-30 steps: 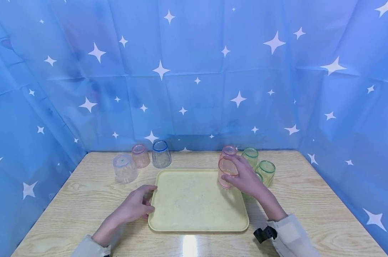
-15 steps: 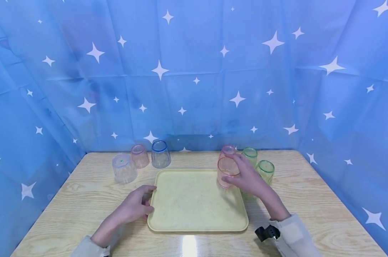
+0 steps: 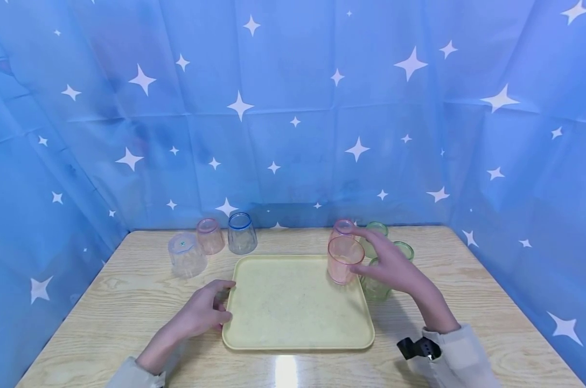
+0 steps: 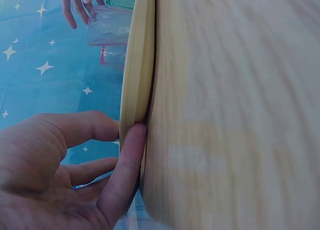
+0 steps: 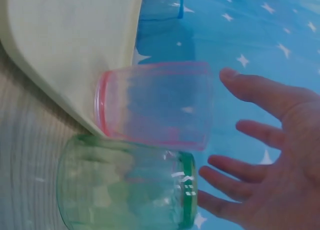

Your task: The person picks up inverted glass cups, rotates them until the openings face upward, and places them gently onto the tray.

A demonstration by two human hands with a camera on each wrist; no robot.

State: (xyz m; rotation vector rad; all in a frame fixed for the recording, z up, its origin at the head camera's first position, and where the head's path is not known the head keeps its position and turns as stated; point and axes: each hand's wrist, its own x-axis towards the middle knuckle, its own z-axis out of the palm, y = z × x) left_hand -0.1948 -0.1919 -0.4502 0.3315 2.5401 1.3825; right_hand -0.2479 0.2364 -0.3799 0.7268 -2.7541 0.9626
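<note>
A clear pink cup [image 3: 341,269] stands upright, mouth up, at the far right corner of the cream tray [image 3: 298,307]. Just right of it, my right hand [image 3: 395,264] has thumb and fingers spread; the right wrist view shows a gap between the fingertips and the pink cup [image 5: 155,105]. Beside that cup, a green cup [image 5: 125,185] sits upside down, close to the lower fingers. My left hand [image 3: 201,310] holds the tray's left edge; in the left wrist view, fingertips meet the tray rim [image 4: 137,65] on two sides.
Another pink cup [image 3: 342,226] stands behind the one on the tray, with more green cups [image 3: 405,249] to the right. At back left are a clear cup [image 3: 188,261], a pink cup [image 3: 210,238] and a blue-rimmed cup [image 3: 242,237]. A starred curtain [image 3: 293,161] encloses the table.
My right hand has let go of the pink cup and shifted right, its fingers spreading apart. The cup stays at the tray's corner. My left hand keeps its place.
</note>
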